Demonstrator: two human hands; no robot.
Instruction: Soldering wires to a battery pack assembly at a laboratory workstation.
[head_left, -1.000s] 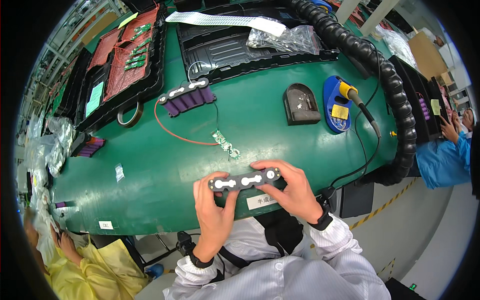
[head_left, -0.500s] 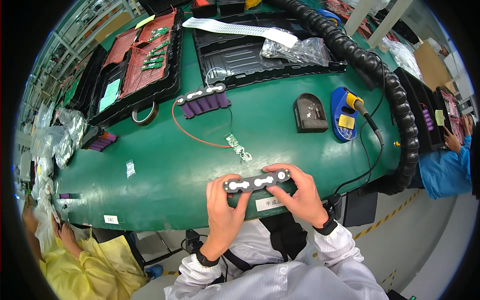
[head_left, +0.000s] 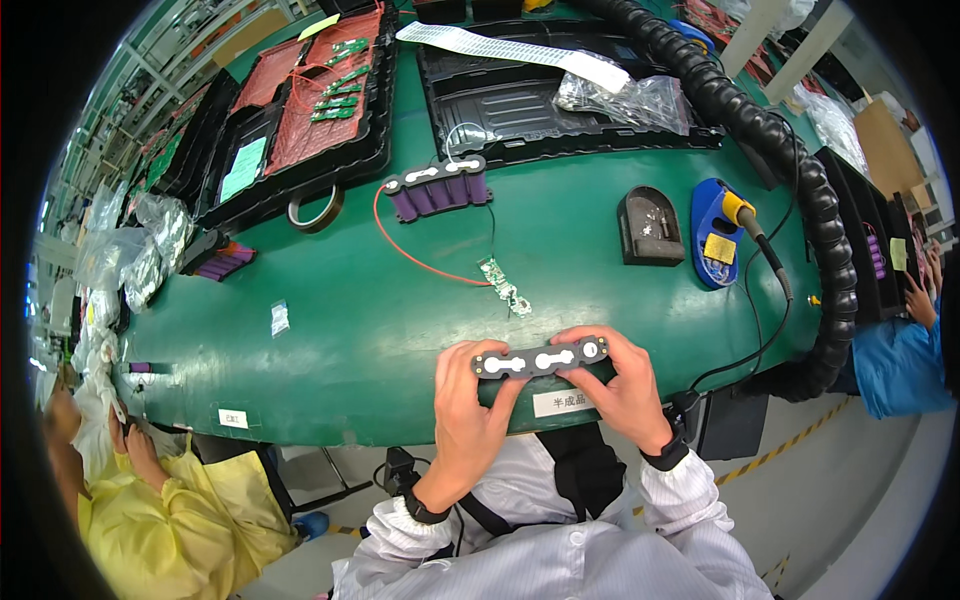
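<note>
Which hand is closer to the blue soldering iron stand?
Right. The right hand sits below-left of the blue soldering iron stand; the left hand is farther left.

Bare green table (head_left: 330, 330) lies open leftward; circuit board (head_left: 505, 288) and red wire (head_left: 415, 255) obstruct straight ahead.

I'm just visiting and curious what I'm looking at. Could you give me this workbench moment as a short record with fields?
Surface: green bench mat
Left hand: grips the left end of a dark strip with white tabs
Right hand: grips the strip's right end
Near the hands: small green circuit board on a red wire
Further back: purple battery pack, tape roll, black trays
Right side: soldering iron in blue stand, black ribbed hose
Others: person in yellow at lower left
</note>
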